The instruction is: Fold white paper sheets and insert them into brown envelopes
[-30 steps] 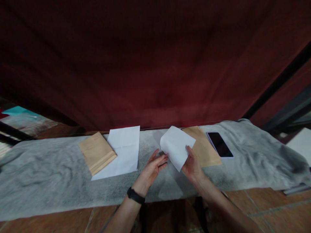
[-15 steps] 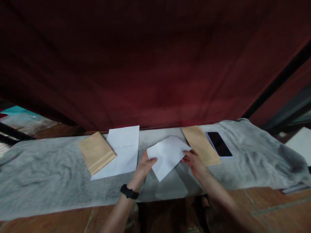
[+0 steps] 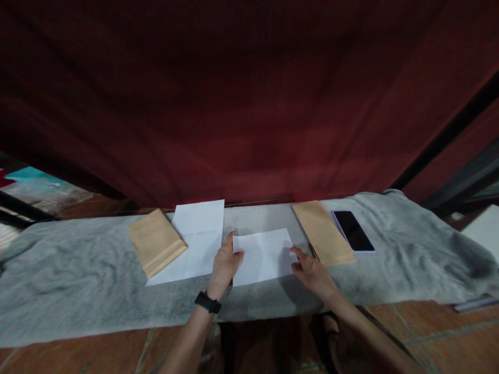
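A white sheet of paper [image 3: 262, 257], perhaps folded, lies nearly flat in front of me on a grey cloth. My left hand [image 3: 226, 264], with a black band on its wrist, grips its left edge, thumb on top and index finger stretched along the side. At the right edge, my right hand [image 3: 311, 271] has thumb and index finger closed on the paper; its other fingers are curled and partly hidden. A larger white sheet [image 3: 200, 228] with crease lines is to the left, partly under a stack of brown envelopes [image 3: 154, 241].
More brown envelopes [image 3: 323, 234] lie to the right, beside a phone [image 3: 354, 231] with a dark screen. The grey cloth [image 3: 97, 280] covers a long, low surface. A dark red panel [image 3: 249, 130] rises behind it. Brown floor tiles [image 3: 390, 332] show in front.
The white paper has gone from raised and tilted, one corner toward me, to lying squared and nearly flat. Both hands turned it and lowered it.
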{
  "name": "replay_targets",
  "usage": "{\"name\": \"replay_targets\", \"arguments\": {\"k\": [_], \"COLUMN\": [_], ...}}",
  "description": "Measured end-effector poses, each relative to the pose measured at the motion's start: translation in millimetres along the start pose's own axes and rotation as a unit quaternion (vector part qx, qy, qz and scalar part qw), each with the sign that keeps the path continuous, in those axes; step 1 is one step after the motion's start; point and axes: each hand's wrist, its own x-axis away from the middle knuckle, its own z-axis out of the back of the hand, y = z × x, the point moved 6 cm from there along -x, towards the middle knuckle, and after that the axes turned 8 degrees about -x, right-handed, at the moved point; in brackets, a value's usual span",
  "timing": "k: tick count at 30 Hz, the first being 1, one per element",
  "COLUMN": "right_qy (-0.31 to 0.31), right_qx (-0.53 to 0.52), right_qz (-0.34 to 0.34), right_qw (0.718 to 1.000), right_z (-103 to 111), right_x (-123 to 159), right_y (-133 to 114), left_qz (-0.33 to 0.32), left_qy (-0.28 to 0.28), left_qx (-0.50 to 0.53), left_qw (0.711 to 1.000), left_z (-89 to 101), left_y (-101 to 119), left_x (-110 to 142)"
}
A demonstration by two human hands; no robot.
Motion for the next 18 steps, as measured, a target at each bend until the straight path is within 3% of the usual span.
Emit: {"name": "replay_targets", "arguments": {"k": [3,5,9,13,18], "right_qy": [0.016,0.025,0.044,0.038,0.014], "right_qx": [0.077,0.090,0.044,0.007,0.062], "right_qz": [0.000,-0.009,0.050,0.153,0.182], "right_qw": [0.997,0.996,0.997,0.988,0.981], "right_z": [11.4,18.8,21.4,-1.8,-39.0], "right_x": [1.8,-0.4,-10.2,-18.3,-24.1], "right_y": [-4.4,-9.4,-33.9,-60.7,-66.5], "left_qz": [-0.081,-0.152,-0.267,-0.281,-0.315], "left_qy": [0.053,0.069,-0.010,-0.037,-0.043], "left_qx": [-0.190,-0.232,-0.236,-0.273,-0.281], "left_qw": [0.977,0.958,0.934,0.919,0.906], "left_z": [-3.6,-15.7,-60.8,-86.9,-89.2], "left_y": [17.7,32.2,50.0,50.7,47.9], "left_x": [12.8,23.5,44.8,54.6,54.0]}}
